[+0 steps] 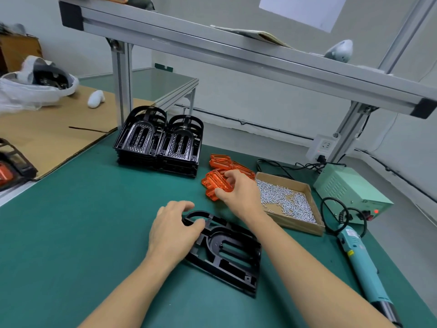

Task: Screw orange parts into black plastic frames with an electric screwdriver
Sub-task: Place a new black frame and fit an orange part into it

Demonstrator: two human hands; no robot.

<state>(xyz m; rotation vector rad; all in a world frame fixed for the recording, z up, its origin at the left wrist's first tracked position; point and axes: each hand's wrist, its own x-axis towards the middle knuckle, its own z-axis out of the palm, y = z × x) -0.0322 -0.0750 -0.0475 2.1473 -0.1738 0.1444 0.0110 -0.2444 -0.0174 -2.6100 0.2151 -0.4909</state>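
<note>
Orange parts (218,179) lie in a loose pile on the green surface (71,233), beyond the black plastic frame (227,252) and a little to its right, just beside the cardboard box of screws (290,202). The right hand (238,191) is on the pile, its fingers (230,174) and thumb curled round the nearest orange piece. The left hand (173,230) rests on the frame's rounded far end, fingers bent over its rim. The frame's long axis runs from that end back toward the person and rightward. The coming move likely brings the orange piece toward the person and slightly left, down onto the frame. The electric screwdriver (361,259) lies nearer the right hand.
</note>
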